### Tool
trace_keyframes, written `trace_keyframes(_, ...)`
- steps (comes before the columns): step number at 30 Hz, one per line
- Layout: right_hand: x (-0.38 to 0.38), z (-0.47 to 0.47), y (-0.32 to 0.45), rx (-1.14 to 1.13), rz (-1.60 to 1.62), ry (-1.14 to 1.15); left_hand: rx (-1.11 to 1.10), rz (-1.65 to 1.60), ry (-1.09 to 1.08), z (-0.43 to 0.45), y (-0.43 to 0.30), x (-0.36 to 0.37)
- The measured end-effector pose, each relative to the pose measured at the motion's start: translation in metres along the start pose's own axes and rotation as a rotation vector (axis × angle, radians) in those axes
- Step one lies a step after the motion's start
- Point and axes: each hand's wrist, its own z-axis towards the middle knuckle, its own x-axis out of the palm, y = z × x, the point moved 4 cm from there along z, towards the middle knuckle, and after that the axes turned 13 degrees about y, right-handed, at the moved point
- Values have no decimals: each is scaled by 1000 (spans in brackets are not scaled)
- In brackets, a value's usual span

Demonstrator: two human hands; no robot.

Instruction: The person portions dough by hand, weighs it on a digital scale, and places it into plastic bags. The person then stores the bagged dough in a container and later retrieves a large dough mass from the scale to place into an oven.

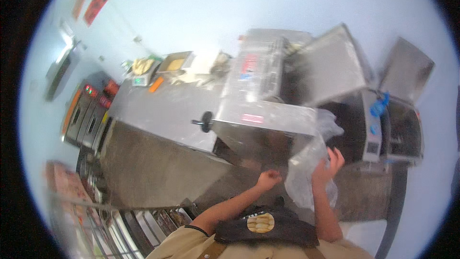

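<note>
My right hand (pixel 327 168) is raised with its fingers partly spread, over a clear plastic bag (pixel 301 176). Blur hides whether the fingers grip the film. The bag drapes down the right end of a steel machine (pixel 266 115) fitted with a black-knobbed crank (pixel 206 121). To the left of the bag, my left hand (pixel 268 180) hovers with curled fingers, and nothing shows in it. Below both hands is my dark apron (pixel 230 231), bearing a round picture.
A steel worktable (pixel 161 109) carries a digital scale (pixel 141 79) with pale food on it, and a metal tray (pixel 171 65). An oven (pixel 84 118) stands far left. A tray rack (pixel 138 228) is at lower left. On the right, a machine (pixel 372 133) has a raised metal lid (pixel 408 68).
</note>
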Motion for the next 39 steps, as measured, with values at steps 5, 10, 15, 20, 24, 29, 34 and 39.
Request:
trace_keyframes(5, 62, -54, 154, -513, 273, 174, -322, -128, -135, -72, 184, -138)
trace_keyframes(10, 201, -103, 282, -634, 561, 1078, -316, -843, -482, -165, 344, -246)
trace_keyframes(15, 346, -149, 338, -388, 453, 1302, -184, -1241, -182, -261, 423, -325)
trace_keyframes(20, 491, -195, 351, -221, 322, 1270, -383, -1269, -473, -310, 460, -384)
trace_keyframes(24, 588, -207, 352, -100, -51, 1073, -350, -1510, -695, -295, 463, -451)
trace_keyframes(29, 694, -193, 363, -10, -296, 998, -353, -1502, -778, -241, 460, -585)
trace_keyframes(34, 803, -146, 400, -96, -344, 899, -267, -1220, -845, -217, 439, -749)
trace_keyframes(39, 929, -63, 441, -128, -294, 802, -347, -984, -797, -187, 404, -913)
